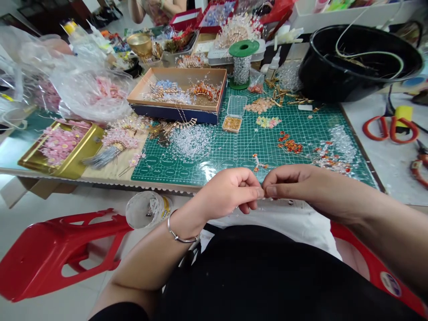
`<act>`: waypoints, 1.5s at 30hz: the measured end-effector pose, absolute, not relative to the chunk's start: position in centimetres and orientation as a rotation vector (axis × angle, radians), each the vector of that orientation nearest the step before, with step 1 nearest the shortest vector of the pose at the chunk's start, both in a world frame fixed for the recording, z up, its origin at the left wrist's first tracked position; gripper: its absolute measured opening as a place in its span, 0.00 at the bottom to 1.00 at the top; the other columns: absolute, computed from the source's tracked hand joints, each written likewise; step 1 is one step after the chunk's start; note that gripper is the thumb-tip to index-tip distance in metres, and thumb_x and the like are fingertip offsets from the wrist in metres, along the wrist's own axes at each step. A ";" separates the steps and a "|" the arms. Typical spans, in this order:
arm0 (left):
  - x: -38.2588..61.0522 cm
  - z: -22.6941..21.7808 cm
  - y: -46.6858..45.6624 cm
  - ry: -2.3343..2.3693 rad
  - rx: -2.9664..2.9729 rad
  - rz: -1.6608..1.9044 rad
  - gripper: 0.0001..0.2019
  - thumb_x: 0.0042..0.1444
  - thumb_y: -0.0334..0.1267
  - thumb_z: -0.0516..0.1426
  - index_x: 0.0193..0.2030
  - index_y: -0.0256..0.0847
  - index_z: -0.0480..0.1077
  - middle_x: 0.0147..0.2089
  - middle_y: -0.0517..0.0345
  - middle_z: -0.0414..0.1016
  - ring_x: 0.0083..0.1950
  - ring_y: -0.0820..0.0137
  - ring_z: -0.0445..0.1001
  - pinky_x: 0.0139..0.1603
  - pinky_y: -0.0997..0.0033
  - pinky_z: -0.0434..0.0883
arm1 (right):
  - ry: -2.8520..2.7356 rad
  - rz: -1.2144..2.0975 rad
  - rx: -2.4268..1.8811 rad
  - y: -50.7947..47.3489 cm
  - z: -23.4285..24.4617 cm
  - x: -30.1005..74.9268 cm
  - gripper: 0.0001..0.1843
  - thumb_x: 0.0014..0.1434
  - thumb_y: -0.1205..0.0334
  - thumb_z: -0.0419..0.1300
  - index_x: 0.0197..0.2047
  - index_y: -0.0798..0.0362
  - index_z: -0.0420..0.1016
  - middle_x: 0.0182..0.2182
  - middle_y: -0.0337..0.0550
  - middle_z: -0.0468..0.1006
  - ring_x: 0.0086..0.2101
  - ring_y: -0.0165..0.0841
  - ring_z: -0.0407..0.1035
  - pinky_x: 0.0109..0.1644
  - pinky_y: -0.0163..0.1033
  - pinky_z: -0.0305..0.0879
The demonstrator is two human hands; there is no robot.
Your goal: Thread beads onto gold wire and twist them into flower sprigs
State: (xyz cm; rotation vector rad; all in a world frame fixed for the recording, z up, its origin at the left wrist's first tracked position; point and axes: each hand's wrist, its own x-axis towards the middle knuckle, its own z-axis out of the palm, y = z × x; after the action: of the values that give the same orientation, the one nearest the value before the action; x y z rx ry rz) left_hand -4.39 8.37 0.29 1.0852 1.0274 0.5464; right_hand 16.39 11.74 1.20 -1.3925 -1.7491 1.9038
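Note:
My left hand (236,191) and my right hand (294,183) meet at the mat's front edge, both closed in a pinch, fingertips almost touching. What they pinch is too small and too hidden to make out. Right above the fingers is a little wire sprig with orange and clear beads (257,163); I cannot tell whether it is joined to what I pinch. Beyond my right hand, orange beaded pieces (290,143) lie on the green cutting mat (230,154). Clear and orange beads (331,162) are scattered farther right, and a heap of clear beads (190,141) lies left.
Behind stand a cardboard box (147,107) of beaded ornaments, a green wire spool (241,67) and a black basin (321,80). Red-handled scissors (376,128) lie right. A gold tin (72,167) of pink flowers sits left; a red stool (40,254) is below. Another person (160,11) is across.

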 end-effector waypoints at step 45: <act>-5.0 3.3 13.3 1.298 2.010 0.605 0.08 0.59 0.39 0.60 0.32 0.44 0.80 0.35 0.57 0.77 0.37 0.66 0.71 0.38 0.66 0.63 | -1.597 1.530 -1.425 14.5 1.5 15.3 0.05 0.47 0.61 0.68 0.22 0.46 0.78 0.27 0.40 0.77 0.34 0.39 0.68 0.43 0.47 0.64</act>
State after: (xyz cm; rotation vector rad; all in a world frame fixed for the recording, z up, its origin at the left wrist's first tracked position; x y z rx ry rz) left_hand -5.01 13.28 3.28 2.0097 1.2982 0.6054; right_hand 15.29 14.48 1.46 -1.4248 -1.5972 1.5301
